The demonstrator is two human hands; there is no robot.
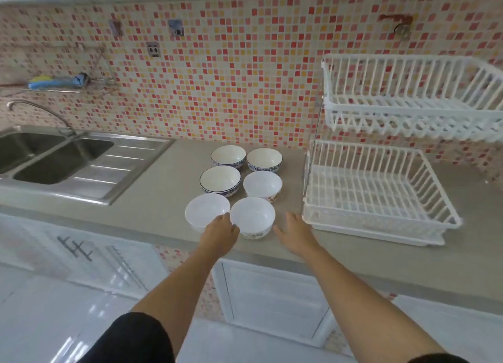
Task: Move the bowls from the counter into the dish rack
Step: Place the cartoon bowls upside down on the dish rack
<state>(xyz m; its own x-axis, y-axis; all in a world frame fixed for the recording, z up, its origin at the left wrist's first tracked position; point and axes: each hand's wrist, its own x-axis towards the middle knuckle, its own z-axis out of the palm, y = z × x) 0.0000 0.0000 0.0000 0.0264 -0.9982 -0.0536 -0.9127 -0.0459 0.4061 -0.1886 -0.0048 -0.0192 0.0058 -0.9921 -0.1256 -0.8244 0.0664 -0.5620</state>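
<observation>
On the counter (pixel 152 199), six bowls sit in three pairs, all upright. The left hand (pixel 219 236) reaches to the nearest pair, its grip curled over the spot where the left white bowl (pixel 207 211) and the right white bowl (pixel 252 216) meet; the fingers touch both rims, but whether they clamp either one I cannot tell. The right hand (pixel 296 233) lies just right of that right white bowl, grip open, fingers spread and flat above the counter, holding nothing. Beyond the left grip stand a blue-rimmed bowl (pixel 220 179) and a plain white bowl (pixel 262 184); farther still, two more blue-patterned bowls (pixel 228 157) side by side near the tiled wall (pixel 217 76). Just right of the right grip stands the white two-tier rack (pixel 381 199), its lower basket on the counter, the upper basket (pixel 408 95) above it. Far left of the left grip lies the steel sink (pixel 54 158).
</observation>
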